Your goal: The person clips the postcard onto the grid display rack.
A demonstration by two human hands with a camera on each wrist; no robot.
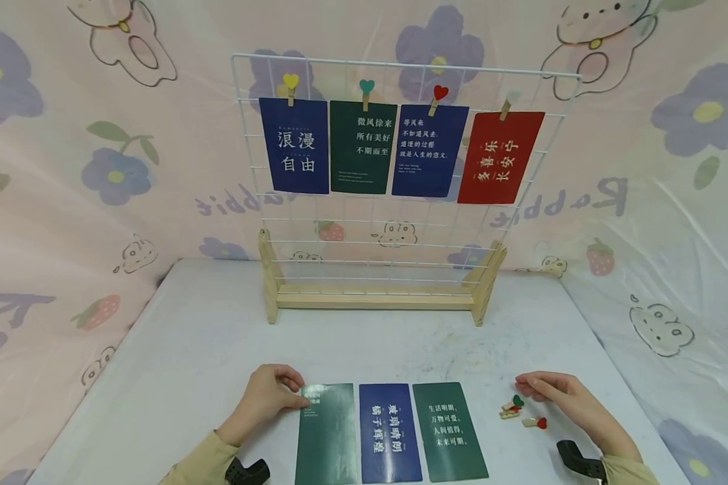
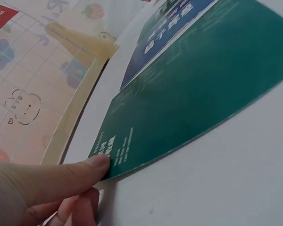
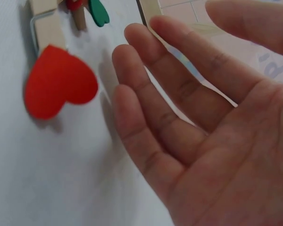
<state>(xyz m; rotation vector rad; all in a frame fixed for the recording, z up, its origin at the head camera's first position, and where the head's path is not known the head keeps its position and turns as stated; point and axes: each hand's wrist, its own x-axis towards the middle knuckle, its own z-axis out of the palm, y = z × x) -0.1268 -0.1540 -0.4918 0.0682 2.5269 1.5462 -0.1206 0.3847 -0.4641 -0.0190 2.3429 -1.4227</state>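
My left hand [image 1: 271,397] pinches the top left corner of a green card [image 1: 326,438] between thumb and fingers. In the left wrist view, the thumb lies over small white print on that green card [image 2: 193,94]. Beside it on the table lie a blue card [image 1: 390,465] and a second green card [image 1: 451,465], both with white writing. My right hand [image 1: 561,397] hovers by the small wooden clips, palm showing and fingers relaxed, holding nothing. The nearest clip has a red heart [image 3: 59,84]; another has a green heart [image 3: 98,12].
A white wire grid rack [image 1: 373,295] on a wooden base stands at the back. Clipped along it hang a blue card [image 1: 297,178], a green card [image 1: 358,175], another blue card [image 1: 425,182] and a red card [image 1: 482,188]. Patterned cloth [image 1: 188,135] surrounds the white table [image 1: 218,323].
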